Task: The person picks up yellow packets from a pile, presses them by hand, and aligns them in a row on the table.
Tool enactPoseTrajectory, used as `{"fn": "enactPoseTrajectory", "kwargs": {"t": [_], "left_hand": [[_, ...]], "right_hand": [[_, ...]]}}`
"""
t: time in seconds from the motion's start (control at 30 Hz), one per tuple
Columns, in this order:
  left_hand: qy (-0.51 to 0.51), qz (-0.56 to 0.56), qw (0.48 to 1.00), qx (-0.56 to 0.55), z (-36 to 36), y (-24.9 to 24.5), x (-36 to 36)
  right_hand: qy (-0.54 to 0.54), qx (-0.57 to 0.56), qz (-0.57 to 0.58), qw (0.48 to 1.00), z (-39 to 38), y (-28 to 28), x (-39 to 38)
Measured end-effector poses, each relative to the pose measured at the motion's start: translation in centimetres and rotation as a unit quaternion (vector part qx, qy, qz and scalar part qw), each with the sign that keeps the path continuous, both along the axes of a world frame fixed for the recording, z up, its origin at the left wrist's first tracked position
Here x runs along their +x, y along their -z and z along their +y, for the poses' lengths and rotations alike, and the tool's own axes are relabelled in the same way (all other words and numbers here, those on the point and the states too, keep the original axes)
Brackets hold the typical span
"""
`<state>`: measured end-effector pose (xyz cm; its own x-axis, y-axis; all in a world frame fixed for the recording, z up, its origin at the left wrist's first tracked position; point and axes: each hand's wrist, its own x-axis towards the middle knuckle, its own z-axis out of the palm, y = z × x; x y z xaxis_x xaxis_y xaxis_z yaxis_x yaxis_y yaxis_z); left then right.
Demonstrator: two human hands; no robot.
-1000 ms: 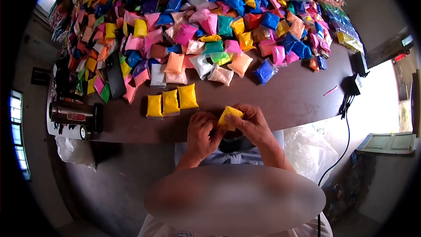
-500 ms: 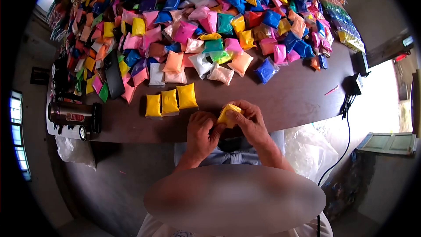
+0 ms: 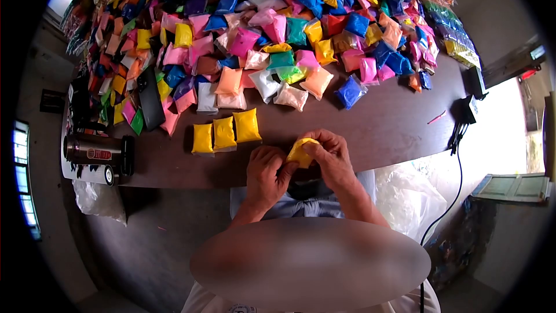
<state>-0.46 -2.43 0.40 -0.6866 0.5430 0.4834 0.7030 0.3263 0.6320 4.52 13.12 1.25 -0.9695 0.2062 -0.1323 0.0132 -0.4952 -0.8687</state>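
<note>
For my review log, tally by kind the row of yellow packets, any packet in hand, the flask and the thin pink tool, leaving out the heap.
Yellow packets in the row: 3
Yellow packet in hand, between the left hand and right hand: 1
Flask: 1
Thin pink tool: 1
Total: 6

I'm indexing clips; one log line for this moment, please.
left hand at yellow packet | right hand gripping it | three yellow packets on table | mixed-colour packet pile beyond
</note>
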Motion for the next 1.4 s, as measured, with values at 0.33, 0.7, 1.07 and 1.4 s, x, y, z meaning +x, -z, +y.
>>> {"fn": "enactPoseTrajectory", "kwargs": {"t": [0.33,0.7,1.07,1.4], "left_hand": [[0.002,0.012,1.0,0.0,0.0,0.0,0.0],[-0.012,-0.044,0.999,0.005,-0.1,-0.3,0.0],[-0.01,-0.058,0.998,0.002,-0.2,-0.4,0.0],[-0.022,-0.065,0.998,0.015,-0.3,-0.1,0.0]], "right_hand": [[-0.037,0.02,0.007,0.999,0.4,0.6,0.1],[-0.025,-0.05,-0.045,0.997,0.6,0.1,1.3],[0.016,-0.036,-0.061,0.997,0.0,0.2,1.4],[-0.017,0.059,-0.057,0.996,-0.8,-1.2,1.3]]}}
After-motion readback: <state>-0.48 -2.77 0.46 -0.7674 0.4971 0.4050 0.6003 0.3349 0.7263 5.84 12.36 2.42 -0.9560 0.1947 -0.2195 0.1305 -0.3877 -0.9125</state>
